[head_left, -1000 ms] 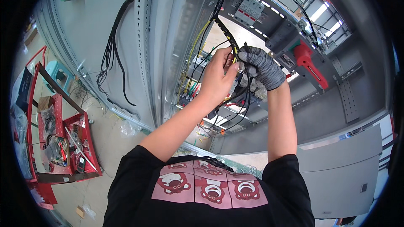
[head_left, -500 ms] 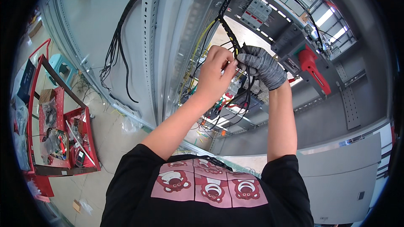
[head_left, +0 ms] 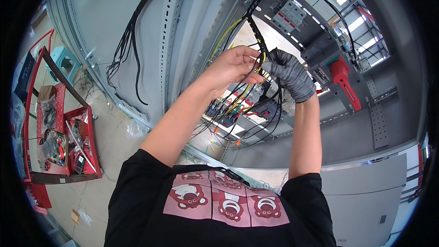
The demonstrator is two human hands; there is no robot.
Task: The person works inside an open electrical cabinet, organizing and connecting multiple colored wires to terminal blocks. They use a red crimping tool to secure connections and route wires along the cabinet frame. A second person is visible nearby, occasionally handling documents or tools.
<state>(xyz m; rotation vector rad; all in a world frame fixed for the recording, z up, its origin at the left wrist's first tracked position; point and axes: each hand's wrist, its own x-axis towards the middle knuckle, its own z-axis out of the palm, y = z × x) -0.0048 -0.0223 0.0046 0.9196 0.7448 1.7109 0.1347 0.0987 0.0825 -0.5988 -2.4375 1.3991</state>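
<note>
One black wire bundle [head_left: 257, 29] hangs inside a gray metal cabinet [head_left: 400, 114], to the left of the big red handle [head_left: 339, 75]. Both hands are at the low end of the bundle, also left of the red handle.

To do this well, it seems best for one hand to hold the bundle firm and straight, so the other can guide the thin wires. A light touch looks wise, as a hard tug could bend a wire or pull it loose. It would help to work on just a few wires at a time, so they lie side by side. The loose black wires [head_left: 279, 100], below and left of the red handle, could catch on fingers, so they are best kept out of the way.

The right hand [head_left: 287, 71], just left of the red handle, wears a gray glove [head_left: 297, 80]. Its fingers curl in and look clamped on the bundle. The left hand [head_left: 235, 66], farther left of the red handle, is bare. It is about half open: its fingers bend, with gaps between them, and the tips are right at the wires. It is hard to tell which wires those tips touch.
</note>
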